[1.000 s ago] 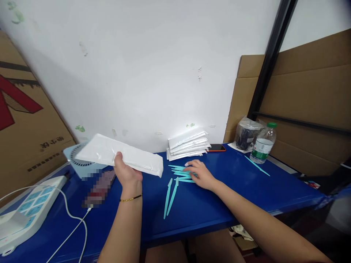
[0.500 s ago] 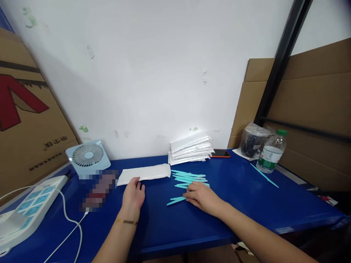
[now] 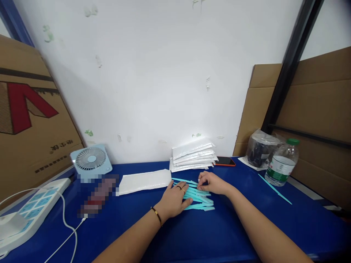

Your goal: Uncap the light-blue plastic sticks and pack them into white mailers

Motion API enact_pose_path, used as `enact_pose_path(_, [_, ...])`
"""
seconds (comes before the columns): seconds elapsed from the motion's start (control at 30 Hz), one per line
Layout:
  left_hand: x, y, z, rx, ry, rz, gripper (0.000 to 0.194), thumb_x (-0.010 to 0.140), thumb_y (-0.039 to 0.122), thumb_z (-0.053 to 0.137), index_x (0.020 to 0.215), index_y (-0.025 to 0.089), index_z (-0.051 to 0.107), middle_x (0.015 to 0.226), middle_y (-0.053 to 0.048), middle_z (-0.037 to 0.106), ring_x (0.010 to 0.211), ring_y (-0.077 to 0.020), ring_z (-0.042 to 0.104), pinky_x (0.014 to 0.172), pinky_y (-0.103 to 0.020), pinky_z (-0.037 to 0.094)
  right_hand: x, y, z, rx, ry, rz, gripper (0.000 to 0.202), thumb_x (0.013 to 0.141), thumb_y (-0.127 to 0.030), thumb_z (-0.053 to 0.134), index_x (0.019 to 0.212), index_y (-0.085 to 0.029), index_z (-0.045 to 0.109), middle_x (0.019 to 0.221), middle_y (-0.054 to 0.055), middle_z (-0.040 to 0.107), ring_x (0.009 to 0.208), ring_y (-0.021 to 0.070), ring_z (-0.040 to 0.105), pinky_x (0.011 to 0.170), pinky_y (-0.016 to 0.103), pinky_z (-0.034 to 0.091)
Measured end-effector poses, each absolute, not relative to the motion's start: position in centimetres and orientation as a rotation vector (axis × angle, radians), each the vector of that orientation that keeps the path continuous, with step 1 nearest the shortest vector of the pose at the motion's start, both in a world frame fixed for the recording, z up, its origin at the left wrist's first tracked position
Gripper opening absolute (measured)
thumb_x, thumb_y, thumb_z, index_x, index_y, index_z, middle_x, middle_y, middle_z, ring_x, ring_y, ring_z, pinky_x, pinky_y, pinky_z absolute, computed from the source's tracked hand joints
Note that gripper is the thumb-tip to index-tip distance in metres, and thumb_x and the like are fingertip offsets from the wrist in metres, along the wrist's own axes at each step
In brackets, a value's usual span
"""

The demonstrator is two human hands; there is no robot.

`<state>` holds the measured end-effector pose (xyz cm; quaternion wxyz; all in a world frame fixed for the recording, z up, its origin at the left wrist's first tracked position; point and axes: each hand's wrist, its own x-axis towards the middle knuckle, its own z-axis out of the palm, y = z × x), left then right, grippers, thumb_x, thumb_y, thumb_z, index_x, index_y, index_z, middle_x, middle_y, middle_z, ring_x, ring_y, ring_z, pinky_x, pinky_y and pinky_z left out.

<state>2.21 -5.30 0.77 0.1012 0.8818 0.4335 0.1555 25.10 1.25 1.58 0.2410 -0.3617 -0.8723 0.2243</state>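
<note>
Several slim turquoise eyebrow razors [image 3: 201,200] lie side by side in a loose row on the blue table. My left hand [image 3: 175,199] rests flat over their left ends, fingers stretched out and thumb apart. At the upper right of the row, my right hand [image 3: 210,182] has its fingers curled in a pinch on a razor; the fingertips partly hide it. A white padded envelope [image 3: 145,181] lies flat just left of the razors, beyond my left hand. One more turquoise razor [image 3: 275,189] lies alone at the right.
Against the wall is a stack of white padded envelopes [image 3: 193,155], with a phone [image 3: 225,161] beside it. A water bottle [image 3: 281,164] and a plastic-wrapped dark object [image 3: 257,151] stand right. Left are a small fan [image 3: 91,160], a power strip [image 3: 35,212] and cables.
My left hand has moved right from the envelope onto the razors. My right hand has shifted up to their far side. The two nearer razors now lie with the row.
</note>
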Motion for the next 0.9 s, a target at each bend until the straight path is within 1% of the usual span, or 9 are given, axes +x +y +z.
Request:
enact_pose_path(0.1, [2.3, -7.3, 0.4, 2.653, 1.310, 0.434, 0.057, 0.085, 0.052, 0.034, 0.133, 0.021, 0.036, 0.135, -0.012, 0.041, 0.125, -0.0253, 0.034, 0.105, -0.044, 0.016, 25.8, 1.4, 1.0, -1.092, -2.224, 0.577, 0.015, 0.073, -0.030, 0.059, 0.077, -0.022, 0.072, 0.080, 0.003, 0.061, 0.072, 0.0159, 0.056, 0.068, 0.026, 0.042])
enact_pose_path(0.17, [2.5, -8.5, 0.7, 2.642, 1.309, 0.442, 0.059, 0.083, 0.054, 0.036, 0.133, 0.022, 0.036, 0.134, -0.011, 0.041, 0.123, -0.0263, 0.036, 0.103, -0.043, 0.019, 25.8, 1.9, 0.6, -1.194, -2.172, 0.505, 0.015, 0.072, -0.031, 0.061, 0.077, -0.022, 0.071, 0.079, 0.004, 0.062, 0.073, 0.0166, 0.055, 0.068, 0.026, 0.041])
enact_pose_path(0.3, [3.2, -7.0, 2.0, 2.589, 1.307, 0.514, 0.047, 0.085, 0.046, 0.039, 0.126, 0.024, 0.045, 0.118, -0.010, 0.056, 0.108, -0.0247, 0.049, 0.094, -0.041, 0.029, 24.5, 2.7, -0.2, -1.234, -2.247, 0.402, 0.014, 0.067, -0.032, 0.067, 0.077, -0.024, 0.071, 0.081, 0.003, 0.062, 0.079, 0.0186, 0.056, 0.070, 0.027, 0.040])
enact_pose_path(0.4, [3.3, -3.1, 2.2, 2.523, 1.533, 0.611, 0.035, 0.081, 0.033, 0.049, 0.112, 0.021, 0.057, 0.107, -0.011, 0.060, 0.102, -0.0261, 0.051, 0.087, -0.039, 0.034, 24.1, 2.9, -0.5, -1.185, -2.280, 0.411, 0.006, 0.067, -0.025, 0.065, 0.070, -0.024, 0.070, 0.078, 0.002, 0.062, 0.078, 0.0174, 0.056, 0.069, 0.026, 0.039])
enact_pose_path(0.47, [3.1, -0.7, 1.8, 2.500, 1.574, 0.598, 0.024, 0.077, 0.026, 0.054, 0.098, 0.021, 0.064, 0.099, -0.009, 0.063, 0.095, -0.0236, 0.054, 0.082, -0.034, 0.037, 24.6, 3.0, -0.6, -1.161, -2.275, 0.465, 0.007, 0.067, -0.022, 0.064, 0.069, -0.023, 0.070, 0.076, 0.002, 0.063, 0.072, 0.0156, 0.056, 0.066, 0.025, 0.040])
enact_pose_path(0.53, [2.8, 1.0, 1.0, 2.464, 1.531, 0.555, 0.015, 0.075, 0.022, 0.054, 0.083, 0.020, 0.066, 0.085, -0.005, 0.065, 0.082, -0.0194, 0.057, 0.074, -0.028, 0.039, 25.7, 3.4, -0.7, -1.161, -2.255, 0.532, 0.008, 0.067, -0.022, 0.063, 0.069, -0.021, 0.071, 0.074, 0.002, 0.063, 0.066, 0.0141, 0.056, 0.061, 0.023, 0.040])
enact_pose_path(0.6, [2.6, 1.7, 0.3, 2.438, 1.477, 0.568, 0.013, 0.075, 0.020, 0.053, 0.075, 0.020, 0.066, 0.077, -0.003, 0.065, 0.073, -0.0167, 0.058, 0.068, -0.025, 0.039, 26.9, 3.8, -0.8, -1.182, -2.228, 0.590, 0.007, 0.066, -0.023, 0.064, 0.067, -0.020, 0.071, 0.072, 0.002, 0.063, 0.063, 0.0137, 0.055, 0.059, 0.023, 0.040])
enact_pose_path(0.77, [2.5, 1.7, -0.5, 2.403, 1.353, 0.763, 0.016, 0.077, 0.028, 0.053, 0.078, 0.021, 0.067, 0.075, -0.002, 0.065, 0.070, -0.0154, 0.057, 0.064, -0.024, 0.040, 28.4, 4.3, -0.9, -1.220, -2.199, 0.603, 0.007, 0.064, -0.024, 0.066, 0.066, -0.019, 0.071, 0.069, 0.002, 0.064, 0.062, 0.0136, 0.056, 0.059, 0.023, 0.040])
enact_pose_path(0.9, [2.7, 1.9, -0.9, 2.383, 1.266, 0.750, 0.013, 0.071, 0.031, 0.059, 0.076, 0.022, 0.067, 0.073, -0.001, 0.063, 0.065, -0.0135, 0.057, 0.058, -0.021, 0.040, 27.7, 4.2, -1.1, -1.203, -2.195, 0.626, 0.010, 0.065, -0.027, 0.066, 0.068, -0.019, 0.071, 0.070, 0.002, 0.065, 0.062, 0.0135, 0.056, 0.058, 0.022, 0.040])
